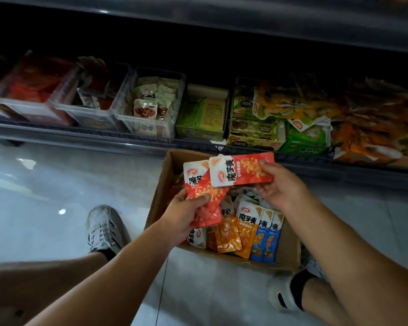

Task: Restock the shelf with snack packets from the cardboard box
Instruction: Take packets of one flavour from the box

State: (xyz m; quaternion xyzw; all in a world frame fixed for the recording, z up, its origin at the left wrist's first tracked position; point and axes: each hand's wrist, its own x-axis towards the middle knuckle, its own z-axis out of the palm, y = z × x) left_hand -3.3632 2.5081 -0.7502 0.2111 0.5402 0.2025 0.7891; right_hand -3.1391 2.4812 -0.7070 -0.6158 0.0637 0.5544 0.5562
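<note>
Bearing 魔芋爽, a red packet juts toward ten o'clock from the pinching right hand, a second packet toward twelve from the gripping left hand.

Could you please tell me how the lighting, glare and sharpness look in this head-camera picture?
Head view: the dark metal shelf lies in shadow, its goods blurring toward both ends; the glossy pale floor carries glare spots at left; the red-and-white snack packets in the left hand, the red-and-white packet in the right hand and the open brown cardboard box are well lit and sharp.
</note>
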